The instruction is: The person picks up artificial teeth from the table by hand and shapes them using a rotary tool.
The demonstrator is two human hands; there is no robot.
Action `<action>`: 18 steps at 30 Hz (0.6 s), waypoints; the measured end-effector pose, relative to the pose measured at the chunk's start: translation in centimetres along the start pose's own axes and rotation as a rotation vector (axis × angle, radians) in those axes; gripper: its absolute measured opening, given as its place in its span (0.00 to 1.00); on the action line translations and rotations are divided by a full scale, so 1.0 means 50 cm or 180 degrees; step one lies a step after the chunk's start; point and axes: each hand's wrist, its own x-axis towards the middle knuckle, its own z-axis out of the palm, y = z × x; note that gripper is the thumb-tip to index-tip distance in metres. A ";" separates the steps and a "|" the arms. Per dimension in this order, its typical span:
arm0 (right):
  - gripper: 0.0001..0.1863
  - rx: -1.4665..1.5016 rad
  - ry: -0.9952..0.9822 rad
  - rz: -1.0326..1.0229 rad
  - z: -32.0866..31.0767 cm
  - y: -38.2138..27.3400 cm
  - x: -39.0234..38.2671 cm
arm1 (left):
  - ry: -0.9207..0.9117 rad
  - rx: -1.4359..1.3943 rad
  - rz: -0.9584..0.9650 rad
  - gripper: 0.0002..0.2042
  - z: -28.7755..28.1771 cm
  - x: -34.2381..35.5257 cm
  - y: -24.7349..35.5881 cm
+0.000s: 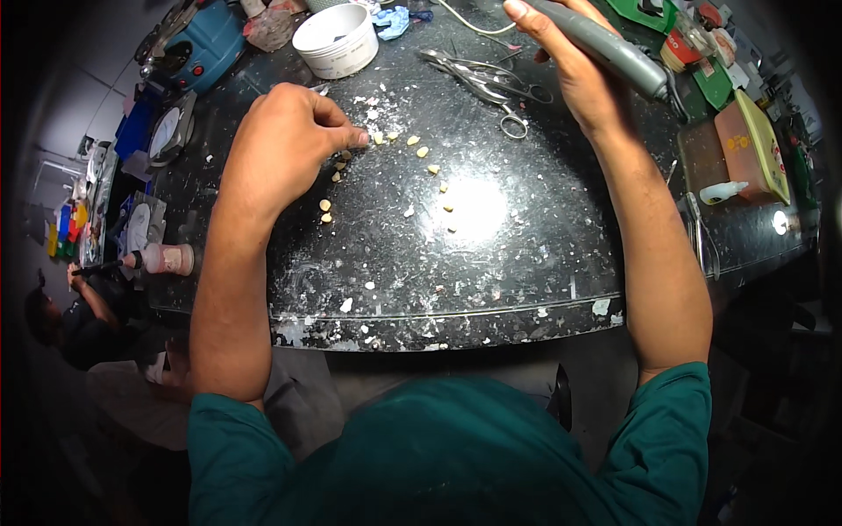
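Note:
Small ivory tooth-shaped pieces (422, 152) lie in a curved row on the speckled black worktop (526, 254). My left hand (285, 140) is over the left side of that curve, thumb and fingers pressed together at its far end. Whatever sits between those fingertips is hidden or too small to make out. Raised over the far right, my right hand (583, 74) is closed round a thick grey cylindrical rotary handpiece (610, 48), which points up and left past the top edge. A dark cord leaves its rear end.
Scissor-like metal tools (482, 79) lie beyond the row. A white tub (335, 42) and a blue machine (206, 44) stand far left; a pink-tinted bottle (168, 259) is nearer. At right are a yellowish box (752, 145) and a small white bottle (722, 192). Another person (83, 307) is far left.

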 end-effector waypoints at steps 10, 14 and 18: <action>0.11 -0.0529 -0.0005 -0.0885 -0.013 0.009 0.016 | 0.0045 -0.0110 -0.0117 0.11 0.019 0.008 0.001; 0.11 -0.0249 -0.0067 -0.1055 -0.007 -0.005 0.011 | 0.0227 -0.1368 -0.0011 0.10 -0.010 0.008 -0.007; 0.15 0.0252 -0.0503 -0.1082 0.006 -0.075 -0.013 | -0.0008 -0.4187 -0.0126 0.10 -0.025 -0.006 -0.026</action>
